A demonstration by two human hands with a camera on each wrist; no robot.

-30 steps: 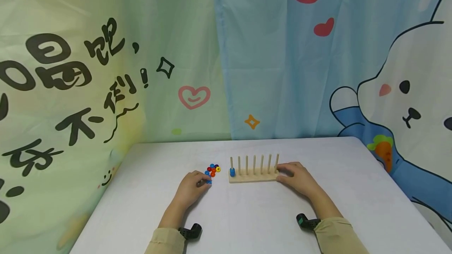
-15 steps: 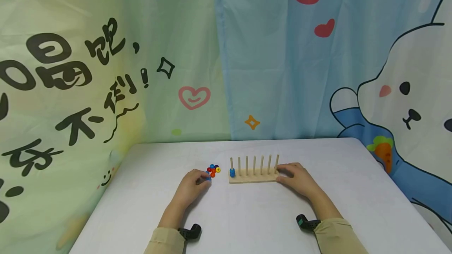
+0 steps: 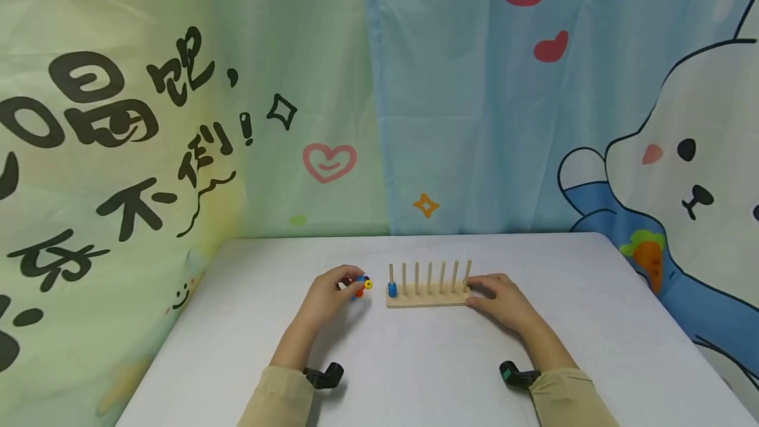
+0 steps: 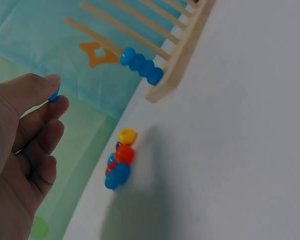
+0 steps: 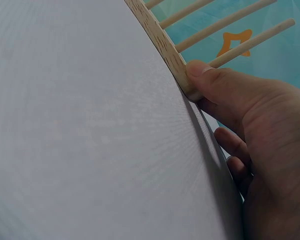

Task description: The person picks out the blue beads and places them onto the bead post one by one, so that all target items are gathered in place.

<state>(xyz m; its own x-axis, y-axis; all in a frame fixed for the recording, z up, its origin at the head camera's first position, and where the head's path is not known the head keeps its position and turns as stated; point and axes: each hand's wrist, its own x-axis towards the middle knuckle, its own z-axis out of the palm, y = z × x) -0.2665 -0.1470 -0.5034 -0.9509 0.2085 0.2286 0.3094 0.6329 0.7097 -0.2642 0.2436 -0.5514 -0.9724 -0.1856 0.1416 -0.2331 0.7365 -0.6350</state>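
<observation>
Above the table, my left hand point(image 3: 323, 296) pinches a small blue bead point(image 4: 54, 95) between thumb and index finger; only a sliver of it shows in the left wrist view. Below that hand lies a small cluster of beads, with a yellow bead point(image 4: 127, 136), a red-orange bead point(image 4: 124, 155) and blue ones. A wooden peg board point(image 3: 425, 303) with a row of upright pegs stands to the right. Several blue beads point(image 4: 141, 66) are stacked on its leftmost peg. My right hand point(image 3: 504, 298) grips the board's right end, thumb on the front edge point(image 5: 180, 75).
A white cloth covers the table point(image 3: 415, 361). Behind it hangs a printed curtain point(image 3: 439, 117) with hearts, lettering and a cartoon rabbit. A black device point(image 3: 325, 376) is strapped to the left wrist, another point(image 3: 518, 376) to the right.
My left hand has lifted off the table beside the cluster with a blue bead and moved up and slightly right, now partly covering the cluster in the head view. The right hand stays on the board.
</observation>
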